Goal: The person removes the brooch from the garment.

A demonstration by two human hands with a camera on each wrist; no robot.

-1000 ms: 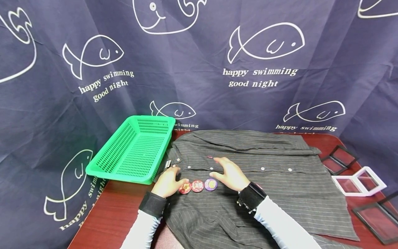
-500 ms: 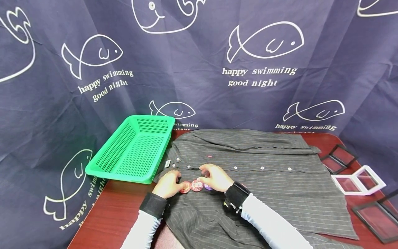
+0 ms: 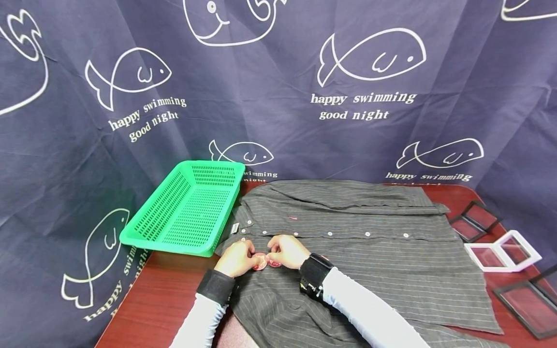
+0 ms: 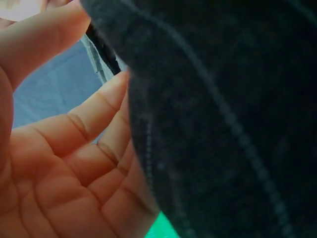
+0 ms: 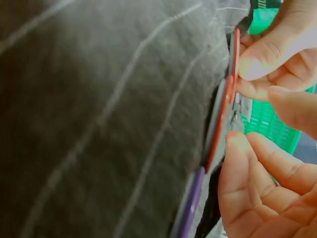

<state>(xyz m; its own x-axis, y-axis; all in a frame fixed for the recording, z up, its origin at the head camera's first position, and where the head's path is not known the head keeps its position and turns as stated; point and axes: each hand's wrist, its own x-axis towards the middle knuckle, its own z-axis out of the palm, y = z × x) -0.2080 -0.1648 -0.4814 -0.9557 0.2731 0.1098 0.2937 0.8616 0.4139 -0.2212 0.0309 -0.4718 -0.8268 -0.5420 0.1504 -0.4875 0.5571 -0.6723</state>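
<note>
A dark striped shirt [image 3: 391,280] lies spread out, with round badges in a row on it. My left hand [image 3: 236,259] is at the leftmost red badge [image 3: 260,261], its thumb touching the badge, fingers bent loosely over the cloth. My right hand [image 3: 289,252] hovers around the middle red badge [image 3: 274,263], thumb and fingers apart. In the right wrist view, the right fingertips [image 5: 238,141] stand just off the red badge [image 5: 218,129], and a purple badge [image 5: 192,203] lies beside it. In the left wrist view, the left fingers [image 4: 106,96] meet the cloth.
A green plastic basket [image 3: 130,235] stands at the left on the red-brown table [image 3: 161,295]. Black frames [image 3: 528,309] and a white frame [image 3: 505,251] lie at the right edge. A printed curtain [image 3: 287,96] hangs behind.
My right hand has moved left, from beyond the purple badge to the middle red one, covering the purple badge in the head view. The left thumb and fingers have drawn slightly closer around the leftmost badge.
</note>
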